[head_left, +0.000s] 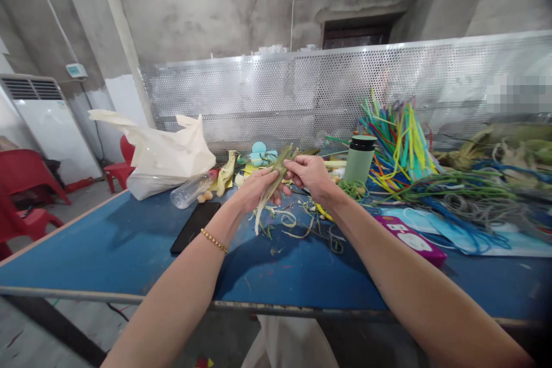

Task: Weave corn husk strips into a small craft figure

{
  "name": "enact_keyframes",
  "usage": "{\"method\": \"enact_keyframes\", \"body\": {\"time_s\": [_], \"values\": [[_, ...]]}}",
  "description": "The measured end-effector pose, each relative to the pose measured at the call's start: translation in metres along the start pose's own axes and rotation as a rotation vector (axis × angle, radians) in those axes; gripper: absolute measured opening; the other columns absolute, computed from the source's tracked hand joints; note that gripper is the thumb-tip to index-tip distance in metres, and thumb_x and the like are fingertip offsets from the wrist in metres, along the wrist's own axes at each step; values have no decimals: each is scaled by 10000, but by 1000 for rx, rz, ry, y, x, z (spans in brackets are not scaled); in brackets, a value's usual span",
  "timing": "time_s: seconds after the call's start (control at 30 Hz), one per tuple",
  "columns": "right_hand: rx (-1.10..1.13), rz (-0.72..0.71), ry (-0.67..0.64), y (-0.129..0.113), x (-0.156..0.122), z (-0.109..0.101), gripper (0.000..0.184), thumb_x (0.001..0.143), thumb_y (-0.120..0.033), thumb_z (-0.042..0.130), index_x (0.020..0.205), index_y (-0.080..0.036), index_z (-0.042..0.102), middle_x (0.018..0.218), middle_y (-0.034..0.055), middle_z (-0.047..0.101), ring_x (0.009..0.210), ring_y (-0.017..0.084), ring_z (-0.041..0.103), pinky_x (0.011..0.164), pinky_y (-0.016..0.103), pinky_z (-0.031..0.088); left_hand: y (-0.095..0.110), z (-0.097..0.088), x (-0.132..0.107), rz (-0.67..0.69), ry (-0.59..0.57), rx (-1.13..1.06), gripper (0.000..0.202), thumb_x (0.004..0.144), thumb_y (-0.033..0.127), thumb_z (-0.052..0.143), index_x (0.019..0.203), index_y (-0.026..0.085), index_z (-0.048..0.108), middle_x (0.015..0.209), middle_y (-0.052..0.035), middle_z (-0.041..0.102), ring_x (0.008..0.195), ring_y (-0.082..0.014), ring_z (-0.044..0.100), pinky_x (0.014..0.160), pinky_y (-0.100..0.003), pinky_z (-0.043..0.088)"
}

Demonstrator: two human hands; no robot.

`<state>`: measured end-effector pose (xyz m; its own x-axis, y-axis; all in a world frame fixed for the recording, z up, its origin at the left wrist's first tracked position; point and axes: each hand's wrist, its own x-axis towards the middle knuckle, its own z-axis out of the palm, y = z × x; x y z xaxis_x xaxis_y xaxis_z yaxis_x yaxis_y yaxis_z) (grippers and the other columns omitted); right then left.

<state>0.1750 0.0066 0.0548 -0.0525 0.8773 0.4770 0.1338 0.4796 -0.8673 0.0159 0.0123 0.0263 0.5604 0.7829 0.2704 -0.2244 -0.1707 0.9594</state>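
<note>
A dried, greenish-tan leaf bundle (272, 185), which looks like corn husk, is held up above the blue table (293, 284). My left hand (257, 188) is closed around its middle, and a pale end hangs down below the fingers. At the upper part, my right hand (311, 173) pinches the leaf edge between thumb and fingers. Under both hands lie loose leaf scraps and curled strips (288, 218). Another folded husk piece (226, 173) rests just left of my left hand.
To the left are a white plastic bag (172, 152), a clear bottle (190, 191) and a black tablet-like slab (194, 230). On the right stand a green canister (360, 161), colourful strips (403, 149), a purple box (411, 238) and tangled cords (474, 195). A perforated metal screen (267, 98) closes the back.
</note>
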Motion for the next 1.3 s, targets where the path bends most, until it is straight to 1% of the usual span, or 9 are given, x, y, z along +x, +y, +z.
{"method": "enact_keyframes", "body": {"time_s": [0.23, 0.4, 0.5, 0.6, 0.8, 1.0, 1.1, 1.2, 1.3], "values": [[17, -4, 38, -3, -1, 0, 347, 763, -342, 693, 521, -164, 518, 381, -36, 486, 314, 45, 352, 338, 196, 274, 0, -1, 0, -18, -7, -1, 325, 928, 339, 502, 1143, 109, 583, 775, -105, 710, 497, -138, 629, 481, -235, 440], [45, 14, 26, -2, 1, 1, 330, 744, -302, 704, 514, -157, 517, 446, -9, 552, 324, 41, 379, 320, 188, 266, -2, -2, 1, -15, -23, -9, 350, 928, 375, 505, 1133, 104, 590, 789, -111, 714, 500, -134, 627, 486, -237, 440], [42, 17, 28, -1, 1, 1, 315, 742, -291, 698, 520, -157, 520, 458, -6, 560, 326, 41, 381, 321, 188, 271, -3, -3, 1, -18, -38, -15, 353, 924, 388, 511, 1118, 105, 595, 791, -113, 714, 510, -139, 631, 493, -243, 441], [33, 10, 10, 1, 0, 1, 318, 741, -305, 697, 523, -155, 521, 470, -4, 566, 335, 41, 389, 328, 187, 271, -2, -2, 0, -33, -26, -4, 344, 913, 402, 529, 1079, 110, 599, 765, -98, 706, 492, -132, 612, 487, -247, 437], [38, 13, -47, 1, -1, 0, 332, 739, -342, 712, 536, -164, 518, 439, -13, 543, 339, 42, 372, 343, 194, 256, 0, 0, -1, -10, -7, 31, 293, 908, 409, 539, 918, 122, 599, 657, -51, 654, 399, -79, 485, 415, -214, 326], [79, 11, -145, 3, 0, -2, 374, 746, -413, 722, 542, -168, 526, 400, -16, 513, 335, 43, 343, 349, 205, 220, 4, 3, -3, -48, -11, 46, 275, 931, 392, 505, 879, 135, 588, 598, -25, 595, 390, -53, 396, 404, -197, 244], [131, 19, -235, 5, 1, -4, 373, 747, -449, 725, 588, -168, 537, 441, -12, 543, 348, 41, 347, 350, 202, 217, 5, 3, -5, -45, -19, 66, 291, 927, 404, 513, 837, 135, 578, 569, -5, 544, 389, -42, 347, 405, -195, 207], [140, 20, -311, 5, 2, -6, 331, 753, -453, 726, 686, -167, 576, 489, -12, 577, 364, 44, 363, 347, 194, 226, 6, 1, -7, -48, -42, 99, 328, 919, 434, 526, 805, 130, 572, 535, 19, 475, 392, -37, 311, 412, -199, 192], [123, 15, -319, 5, 1, -6, 316, 772, -449, 713, 723, -163, 588, 478, -17, 570, 360, 46, 367, 341, 189, 237, 6, 0, -7, -44, -80, 119, 324, 923, 432, 521, 808, 132, 567, 531, 36, 434, 393, -34, 287, 423, -205, 191]]}}
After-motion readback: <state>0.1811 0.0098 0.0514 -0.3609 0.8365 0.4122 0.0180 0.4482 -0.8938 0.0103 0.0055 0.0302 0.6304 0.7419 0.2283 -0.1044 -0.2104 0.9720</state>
